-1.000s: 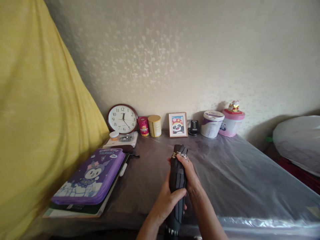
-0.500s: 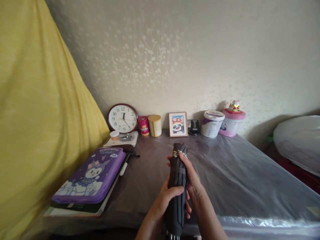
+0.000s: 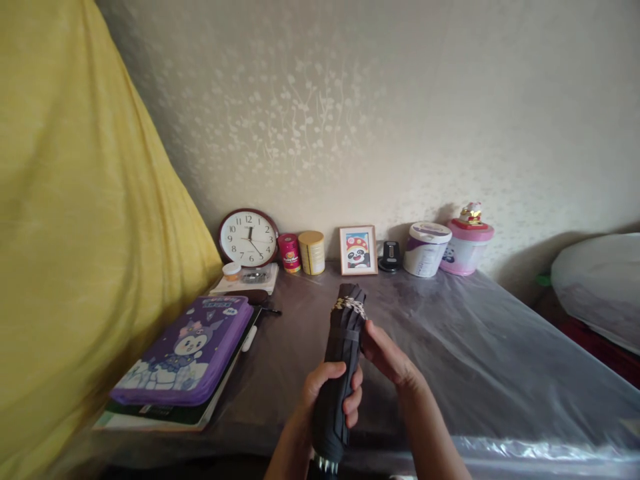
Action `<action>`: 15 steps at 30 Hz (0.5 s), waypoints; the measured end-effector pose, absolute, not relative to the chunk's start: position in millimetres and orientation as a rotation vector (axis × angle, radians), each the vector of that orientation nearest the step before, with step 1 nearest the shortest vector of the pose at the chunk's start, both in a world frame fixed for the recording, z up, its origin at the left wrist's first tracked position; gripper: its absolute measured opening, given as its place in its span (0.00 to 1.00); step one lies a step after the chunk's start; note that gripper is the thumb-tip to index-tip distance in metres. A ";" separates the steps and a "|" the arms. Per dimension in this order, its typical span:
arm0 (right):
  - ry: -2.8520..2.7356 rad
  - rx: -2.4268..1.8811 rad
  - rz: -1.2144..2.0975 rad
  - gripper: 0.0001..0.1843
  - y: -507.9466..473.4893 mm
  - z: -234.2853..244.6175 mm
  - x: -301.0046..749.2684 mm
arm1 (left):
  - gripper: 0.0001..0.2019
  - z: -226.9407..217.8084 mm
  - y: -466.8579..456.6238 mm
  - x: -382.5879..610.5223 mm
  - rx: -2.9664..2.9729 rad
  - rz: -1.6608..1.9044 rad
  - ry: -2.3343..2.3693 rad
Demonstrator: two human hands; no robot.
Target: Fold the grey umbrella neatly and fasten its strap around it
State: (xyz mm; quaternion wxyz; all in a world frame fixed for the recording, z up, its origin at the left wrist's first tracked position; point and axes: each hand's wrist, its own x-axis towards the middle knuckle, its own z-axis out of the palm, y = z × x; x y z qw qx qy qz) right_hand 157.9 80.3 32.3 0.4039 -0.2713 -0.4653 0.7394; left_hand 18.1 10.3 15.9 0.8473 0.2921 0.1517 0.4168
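Note:
A folded black umbrella [image 3: 341,347] is held above the near part of the table, its top leaning slightly to the right. Near its upper end a patterned light-coloured band [image 3: 350,305] circles the fabric. My left hand [image 3: 331,393] is wrapped around the umbrella's lower half, thumb across the front and fingertips showing on the right side. Beside the upper half, my right hand [image 3: 393,360] is loosely extended with its fingertips at the umbrella's right edge; it no longer encircles it. Some of its fingers are hidden. Metal rib ends [image 3: 326,463] show at the bottom.
On the left lie a purple cartoon case [image 3: 185,353] and books under it. Along the wall stand a clock [image 3: 249,238], a red can [image 3: 289,253], a yellow can [image 3: 313,253], a framed panda picture [image 3: 358,251] and tubs [image 3: 426,251]. A yellow curtain [image 3: 100,233] hangs left.
My right hand has loosened from around the umbrella and drawn to its right side. My left hand has shifted left with the umbrella, which tilts more now.

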 end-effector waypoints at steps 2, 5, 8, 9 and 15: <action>-1.252 -0.685 1.916 0.23 82.0 27.6 163.0 | 0.14 16.7 11.2 12.6 0.599 0.895 0.291; -1.259 -0.720 1.949 0.20 83.9 23.9 166.0 | 0.14 17.2 11.6 5.5 0.590 0.953 0.272; -1.227 -0.759 1.901 0.18 85.1 23.8 163.1 | 0.14 16.8 12.4 0.2 0.600 0.949 0.229; -1.229 -0.762 1.896 0.17 85.3 24.2 161.3 | 0.14 16.6 12.7 -1.1 0.599 0.938 0.217; -1.275 -0.783 1.844 0.14 85.7 24.3 152.0 | 0.14 15.8 13.6 -3.9 0.589 0.955 0.192</action>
